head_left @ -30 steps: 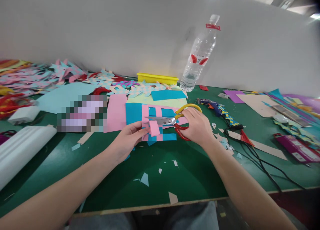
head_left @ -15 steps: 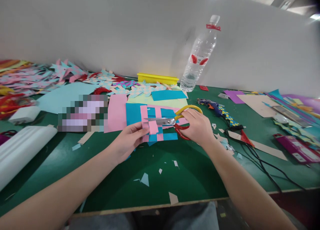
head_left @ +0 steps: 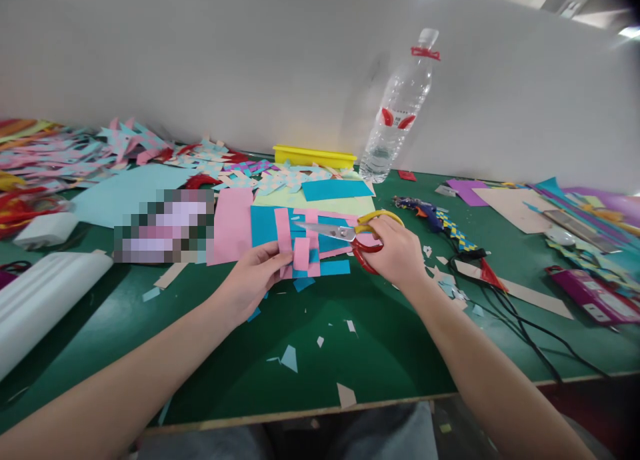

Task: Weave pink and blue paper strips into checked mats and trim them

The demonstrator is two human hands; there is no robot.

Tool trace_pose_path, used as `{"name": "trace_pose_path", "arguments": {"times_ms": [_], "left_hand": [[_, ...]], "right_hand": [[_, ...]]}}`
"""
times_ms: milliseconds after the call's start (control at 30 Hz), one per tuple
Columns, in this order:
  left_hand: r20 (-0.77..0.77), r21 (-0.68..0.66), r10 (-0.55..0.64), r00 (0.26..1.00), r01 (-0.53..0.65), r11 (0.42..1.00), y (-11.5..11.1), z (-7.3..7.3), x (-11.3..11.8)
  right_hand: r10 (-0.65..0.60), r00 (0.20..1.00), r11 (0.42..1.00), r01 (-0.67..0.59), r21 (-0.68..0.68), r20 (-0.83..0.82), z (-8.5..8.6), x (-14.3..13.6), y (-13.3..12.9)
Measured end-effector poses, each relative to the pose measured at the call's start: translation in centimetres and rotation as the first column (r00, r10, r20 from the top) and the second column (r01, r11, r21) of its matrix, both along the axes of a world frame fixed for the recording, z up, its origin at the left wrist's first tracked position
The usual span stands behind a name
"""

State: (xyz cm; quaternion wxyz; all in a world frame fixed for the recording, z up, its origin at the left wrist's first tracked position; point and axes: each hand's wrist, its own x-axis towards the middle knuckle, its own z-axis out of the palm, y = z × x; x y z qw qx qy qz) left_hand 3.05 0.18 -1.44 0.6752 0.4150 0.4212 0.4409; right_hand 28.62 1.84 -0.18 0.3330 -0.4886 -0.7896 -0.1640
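My left hand (head_left: 257,273) pinches the left edge of a small lattice of woven pink and blue paper strips (head_left: 313,253). One short pink strip (head_left: 301,254) stands up from the weave beside my fingertips. In my right hand (head_left: 395,247) are scissors (head_left: 345,233) with one yellow and one red handle loop. Their blades point left, over the upper part of the lattice, and look closed or nearly so. Behind the weave lie a blue sheet (head_left: 261,225) and a pink sheet (head_left: 233,227).
A clear bottle (head_left: 395,113) leans against the grey wall, near a yellow tray-like piece (head_left: 315,157). Paper scraps (head_left: 289,359) dot the green table (head_left: 390,353). A white box-like object (head_left: 50,307) lies left; a braided strap (head_left: 453,233) and black cords (head_left: 530,333) lie right.
The scissors have drawn back to the right and up, off the short pink strip, which now stands more upright. My left hand and the lattice have shifted slightly left.
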Motion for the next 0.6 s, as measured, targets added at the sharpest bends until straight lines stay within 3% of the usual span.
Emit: {"name": "trace_pose_path", "arguments": {"times_ms": [167,300,400,467,600], "left_hand": [[-0.115,0.071,0.058,0.992,-0.05,0.996,-0.1,0.2,-0.1],[-0.213,0.246,0.157,0.965,-0.102,0.964,0.3,-0.2,-0.6],[-0.329,0.432,0.318,0.889,-0.158,0.888,0.8,0.1,-1.2],[-0.412,0.551,0.433,0.801,-0.16,0.819,1.0,0.6,-1.6],[-0.404,0.728,0.615,0.677,-0.169,0.664,0.9,1.5,-1.8]], "right_hand": [[-0.09,0.98,0.995,0.083,-0.052,-0.176,0.4,-0.2,0.0],[-0.153,0.959,0.985,0.131,-0.109,-0.239,0.3,0.0,0.4],[-0.17,0.957,0.982,0.144,-0.124,-0.235,0.0,0.1,0.7],[-0.171,0.955,0.98,0.14,-0.14,-0.243,-0.1,0.1,0.7],[-0.14,0.957,0.984,0.106,-0.146,-0.252,-0.2,-0.1,0.5]]}}
